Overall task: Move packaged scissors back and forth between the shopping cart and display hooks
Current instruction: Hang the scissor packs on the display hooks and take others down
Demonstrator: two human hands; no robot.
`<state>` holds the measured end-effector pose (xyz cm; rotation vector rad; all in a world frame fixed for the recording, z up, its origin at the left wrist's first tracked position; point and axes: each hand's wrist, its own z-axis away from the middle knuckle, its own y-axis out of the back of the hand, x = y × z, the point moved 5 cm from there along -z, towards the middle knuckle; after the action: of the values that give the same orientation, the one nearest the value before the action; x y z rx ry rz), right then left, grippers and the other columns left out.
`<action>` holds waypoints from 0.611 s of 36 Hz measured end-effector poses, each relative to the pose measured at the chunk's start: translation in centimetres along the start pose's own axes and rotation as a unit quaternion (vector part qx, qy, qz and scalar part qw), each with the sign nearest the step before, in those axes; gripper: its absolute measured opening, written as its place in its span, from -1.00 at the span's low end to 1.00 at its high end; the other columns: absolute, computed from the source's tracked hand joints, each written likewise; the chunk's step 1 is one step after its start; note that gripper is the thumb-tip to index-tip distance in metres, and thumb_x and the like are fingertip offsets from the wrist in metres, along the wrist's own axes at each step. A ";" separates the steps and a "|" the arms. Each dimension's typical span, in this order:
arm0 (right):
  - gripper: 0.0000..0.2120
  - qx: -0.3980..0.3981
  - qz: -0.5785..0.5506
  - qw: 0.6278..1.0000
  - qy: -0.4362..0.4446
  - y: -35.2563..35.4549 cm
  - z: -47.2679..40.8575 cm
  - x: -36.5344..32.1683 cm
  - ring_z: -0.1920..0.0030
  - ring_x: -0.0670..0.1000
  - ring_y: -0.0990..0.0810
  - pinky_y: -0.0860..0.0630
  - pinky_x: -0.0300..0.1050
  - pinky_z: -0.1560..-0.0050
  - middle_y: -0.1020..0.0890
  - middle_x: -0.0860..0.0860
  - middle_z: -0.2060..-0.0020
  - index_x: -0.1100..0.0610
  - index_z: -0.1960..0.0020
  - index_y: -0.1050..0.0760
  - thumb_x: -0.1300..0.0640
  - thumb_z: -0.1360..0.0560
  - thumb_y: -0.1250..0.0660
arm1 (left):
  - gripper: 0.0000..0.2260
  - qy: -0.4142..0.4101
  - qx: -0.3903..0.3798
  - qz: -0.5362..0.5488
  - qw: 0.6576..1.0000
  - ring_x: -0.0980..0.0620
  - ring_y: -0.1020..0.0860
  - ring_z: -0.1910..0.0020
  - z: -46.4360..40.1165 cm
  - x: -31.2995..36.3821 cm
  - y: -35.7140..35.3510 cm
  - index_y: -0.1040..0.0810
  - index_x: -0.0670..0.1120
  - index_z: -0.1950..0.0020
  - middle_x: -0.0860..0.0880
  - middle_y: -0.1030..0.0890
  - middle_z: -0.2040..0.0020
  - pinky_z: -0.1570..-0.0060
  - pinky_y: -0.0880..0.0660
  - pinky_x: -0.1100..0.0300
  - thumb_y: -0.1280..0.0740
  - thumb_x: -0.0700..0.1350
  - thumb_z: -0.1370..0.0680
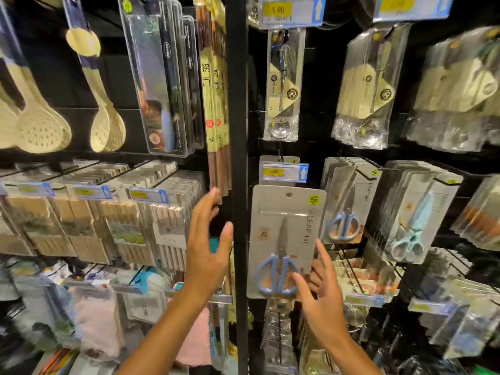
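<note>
A grey card pack of blue-handled scissors point(284, 239) is upright in front of the display, just below a hook with a yellow price tag point(284, 172). My right hand point(320, 296) grips the pack's lower right corner, thumb on the front and fingers behind. My left hand point(207, 247) is raised left of the black upright post, fingers spread, holding nothing. More blue scissors packs point(345, 209) hang on the hook to the right, and pale blue ones point(414, 220) further right. The shopping cart is out of view.
A black upright post point(239, 185) divides the display. Left of it hang wooden spoons point(107, 125), chopstick packs point(213, 104) and boxed chopsticks point(89, 220). Above the scissors hang packaged metal utensils point(282, 85). Lower hooks carry clear packs point(278, 339).
</note>
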<state>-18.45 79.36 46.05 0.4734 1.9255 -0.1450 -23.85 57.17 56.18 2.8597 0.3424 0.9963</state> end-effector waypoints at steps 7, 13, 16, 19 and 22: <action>-0.22 -0.001 0.013 0.999 -0.050 1.9 0.2 2.8 -0.19 -0.32 -0.58 -0.56 -0.28 -0.18 -0.52 -0.55 -0.13 -0.47 -0.41 -0.11 0.29 -0.58 -0.35 | -0.39 -0.125 0.039 -0.126 0.983 -0.06 -0.12 -0.63 -6.8 0.9 -2.0 -0.19 -0.26 -0.60 -0.16 -0.17 -0.61 -0.60 -0.10 -0.02 -0.35 -0.30 -0.59; -0.17 0.002 0.010 0.996 -0.087 2.1 -0.6 4.4 -0.22 -0.28 -0.59 -0.62 -0.10 -0.20 -0.54 -0.44 -0.23 -0.62 -0.36 -0.12 0.26 -0.59 -0.36 | -0.37 -0.214 0.026 -0.210 0.954 -0.23 -0.01 -0.64 -9.7 0.3 -4.4 -0.16 -0.29 -0.60 -0.24 -0.07 -0.64 -0.58 -0.08 -0.23 -0.36 -0.23 -0.60; -0.20 0.001 0.003 0.996 -0.084 1.9 -1.5 4.4 -0.24 -0.23 -0.59 -0.61 -0.11 -0.22 -0.48 -0.19 -0.41 -0.58 -0.39 -0.12 0.25 -0.59 -0.36 | -0.34 -0.215 0.027 -0.220 0.951 -0.22 0.01 -0.64 -10.2 -0.6 -5.4 -0.14 -0.27 -0.61 -0.23 -0.04 -0.64 -0.54 -0.11 -0.30 -0.36 -0.21 -0.59; -0.20 -0.002 0.002 0.997 -0.081 1.5 -2.6 4.5 -0.30 -0.18 -0.55 -0.59 -0.13 -0.24 -0.40 -0.07 -0.49 -0.57 -0.42 -0.10 0.21 -0.59 -0.37 | -0.33 -0.220 0.040 -0.216 0.950 -0.25 -0.01 -0.64 -10.2 -1.7 -5.8 -0.15 -0.29 -0.60 -0.25 -0.06 -0.64 -0.51 -0.12 -0.35 -0.35 -0.28 -0.54; -0.21 -0.008 -0.001 0.998 -0.070 1.0 -3.9 4.5 -0.22 -0.25 -0.57 -0.58 -0.32 -0.12 -0.42 -0.02 -0.46 -0.49 -0.47 -0.09 0.24 -0.60 -0.36 | -0.35 -0.228 0.048 -0.203 0.951 -0.28 -0.03 -0.63 -10.3 -2.2 -6.0 -0.16 -0.30 -0.58 -0.26 -0.08 -0.63 -0.50 -0.12 -0.38 -0.34 -0.30 -0.54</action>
<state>-22.89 82.67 43.62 0.4398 1.7884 -0.1601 -32.97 62.60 61.96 2.8097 0.8964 0.2424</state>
